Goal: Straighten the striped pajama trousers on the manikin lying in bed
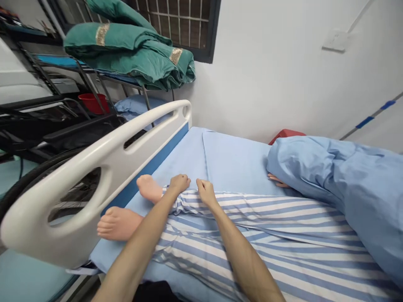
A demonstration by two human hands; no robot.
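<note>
Striped cotton trousers (255, 239) lying on a blue bed sheet (233, 161), hem just short of the bare feet (118, 223), white bed rail (110, 161) alongside. From here, my left hand (179, 183) and right hand (206, 193) look curled closed, pinching the hem side by side. Cloth looks light, soft, easily bunched; hem seems the best hold.

Blue-and-white striped pajamas (267, 239); pale blue bedsheet (234, 163)
</note>
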